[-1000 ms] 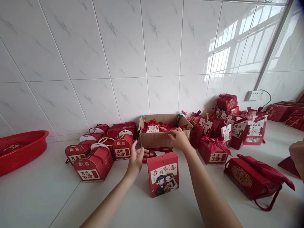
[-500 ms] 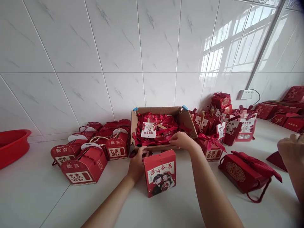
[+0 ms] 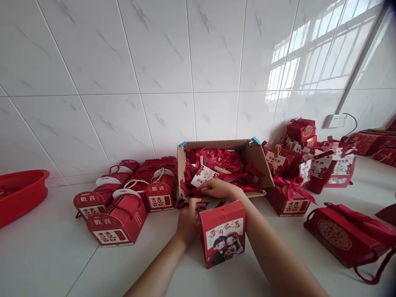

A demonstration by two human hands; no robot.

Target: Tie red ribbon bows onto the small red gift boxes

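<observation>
A glossy white tiled wall with grey veining point(image 3: 167, 53) backs a pale, smooth surface point(image 3: 139, 268) crowded with red gift packaging. Against the wall sits an open brown cardboard carton point(image 3: 267, 177), filled with loose dark-red ribbons point(image 3: 229, 159).

Half a second ago the right hand point(image 3: 218, 188) was near the middle of the carton's front edge; it has since shifted left, to the lower edge of a square white printed card point(image 3: 202, 175) lying on the ribbons. The card itself now sits at a slant. The work thus centres on the carton's front left part.

The right hand's grip is narrow, fingers bent; whether it pinches card or ribbon I cannot tell. The left hand point(image 3: 187, 222) is curled just in front of the carton, its grip partly hidden, so any hold is unclear. An upright red cardboard box with a cartoon couple point(image 3: 222, 235) stands between the forearms.
</observation>
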